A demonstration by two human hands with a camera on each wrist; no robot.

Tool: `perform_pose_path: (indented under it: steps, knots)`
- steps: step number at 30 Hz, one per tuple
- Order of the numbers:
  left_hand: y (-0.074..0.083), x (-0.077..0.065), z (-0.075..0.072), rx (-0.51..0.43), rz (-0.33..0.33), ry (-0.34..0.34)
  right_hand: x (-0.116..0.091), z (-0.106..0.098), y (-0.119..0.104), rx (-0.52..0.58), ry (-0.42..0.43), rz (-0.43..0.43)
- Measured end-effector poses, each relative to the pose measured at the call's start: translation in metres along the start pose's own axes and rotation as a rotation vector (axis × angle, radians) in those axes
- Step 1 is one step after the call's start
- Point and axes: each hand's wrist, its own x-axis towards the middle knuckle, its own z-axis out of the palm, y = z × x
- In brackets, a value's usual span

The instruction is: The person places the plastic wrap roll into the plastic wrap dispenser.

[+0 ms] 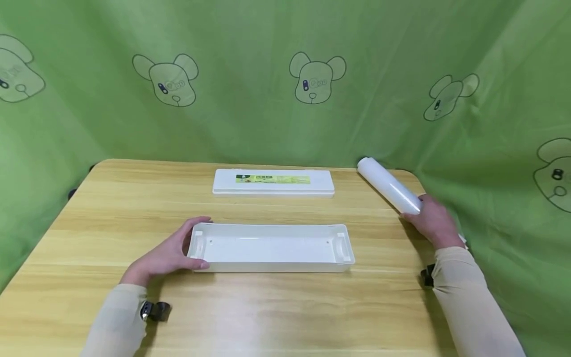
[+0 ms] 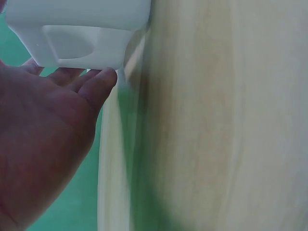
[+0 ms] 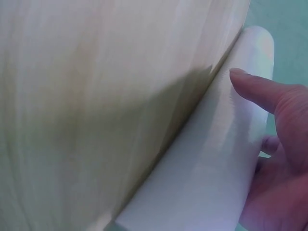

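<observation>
A long white plastic box (image 1: pixel 272 267), open at the top, lies across the middle of the table. My left hand (image 1: pixel 169 253) grips its left end, thumb along the front wall and fingers behind. In the left wrist view, the box's end (image 2: pixel 72 45) sits over the fingers of that hand (image 2: pixel 48 110). My right hand (image 1: pixel 430 220) holds the near end of a roll of plastic wrap (image 1: pixel 388 184), which slants toward the table's back right. In the right wrist view, the thumb of the hand (image 3: pixel 284 130) presses along the shiny roll (image 3: pixel 207 159).
A white lid (image 1: pixel 273 188) with a green and yellow label lies behind the box. The wooden table (image 1: pixel 276 312) meets a green curtain (image 1: pixel 250 124) printed with bear heads at the back and both sides. The roll lies near the right edge.
</observation>
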Motion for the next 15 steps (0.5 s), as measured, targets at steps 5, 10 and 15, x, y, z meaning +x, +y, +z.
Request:
perform_pose_path:
  steps: [5,10,15]
  knots:
    - [0.001,-0.001,0.000,-0.002,-0.001,-0.004,-0.002,0.002,0.001,0.003,0.019,-0.006]
    - [0.000,0.000,0.001,-0.046,0.004,-0.001,-0.006,-0.002,-0.001,0.022,0.045,0.003]
    - [0.001,0.000,0.000,-0.053,0.001,0.005,-0.011,-0.011,-0.009,0.010,0.058,-0.012]
